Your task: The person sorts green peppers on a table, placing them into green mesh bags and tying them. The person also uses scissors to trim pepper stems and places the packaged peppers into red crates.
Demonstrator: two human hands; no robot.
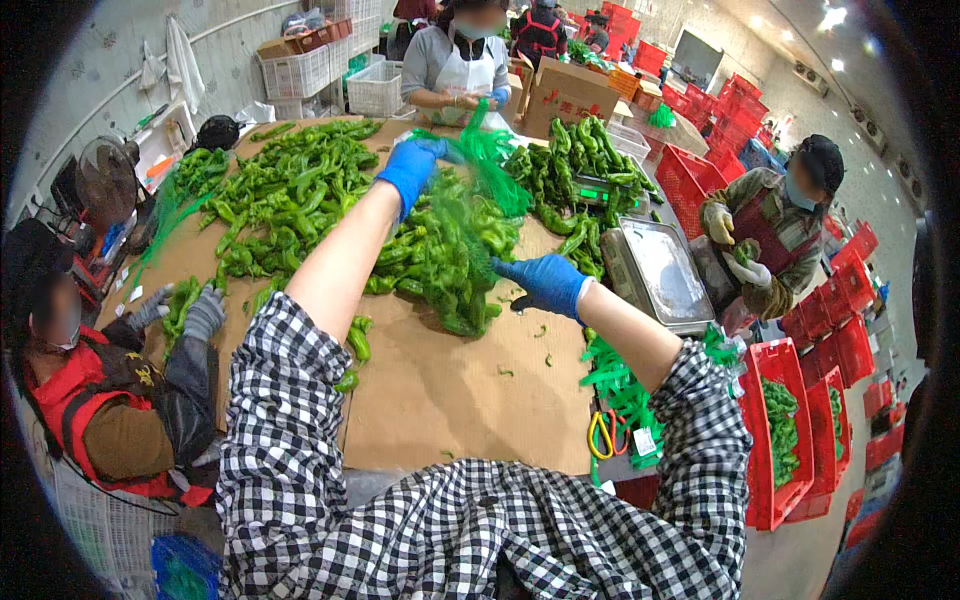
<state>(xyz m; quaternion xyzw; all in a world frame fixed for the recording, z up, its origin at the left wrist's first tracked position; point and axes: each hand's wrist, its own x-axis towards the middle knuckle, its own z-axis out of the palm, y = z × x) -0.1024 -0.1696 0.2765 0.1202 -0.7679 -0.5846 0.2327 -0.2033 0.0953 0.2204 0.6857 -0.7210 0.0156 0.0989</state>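
Observation:
My left hand (415,174), in a blue glove, is raised and grips the upper part of a green mesh bag (466,251). The bag is blurred and hangs over the cardboard-covered table, with green peppers (459,304) in its lower end. My right hand (546,283), also gloved in blue, is beside the bag's right side. Its thumb and forefinger are apart; whether the fingertip touches the mesh is hard to tell. Behind the bag spreads a large heap of long green peppers (300,191).
A scale with a metal tray (664,262) stands at right. Below it are green mesh bags (622,382) and yellow-and-red-handled scissors (600,435). Red crates (799,480) hold peppers. Co-workers stand at left (112,405), across the table (457,67) and at right (772,225).

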